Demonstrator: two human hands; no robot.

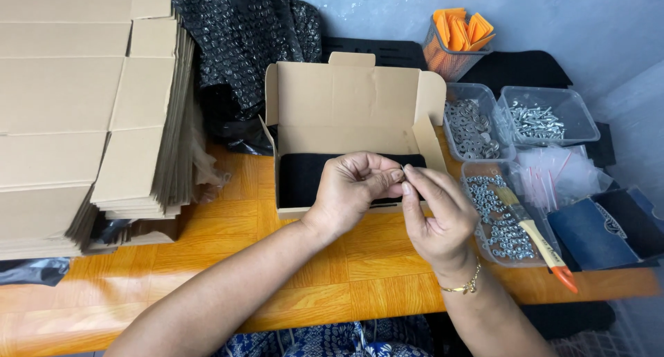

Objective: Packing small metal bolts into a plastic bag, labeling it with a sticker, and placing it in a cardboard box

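Cardboard box [349, 115] just behind fingers [387, 177]

Head camera, looking steeply down, close over table [207, 260].

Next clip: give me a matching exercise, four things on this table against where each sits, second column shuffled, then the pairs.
Things:
1. open cardboard box
2. stack of flat cardboard blanks
3. mesh cup of orange pieces
4. brush with a wooden handle

Places:
A. far back, right of the box lid
B. lying across a tub of metal nuts, right of the right hand
C. directly behind both hands
D. along the left edge of the table

Pairs: 1-C, 2-D, 3-A, 4-B
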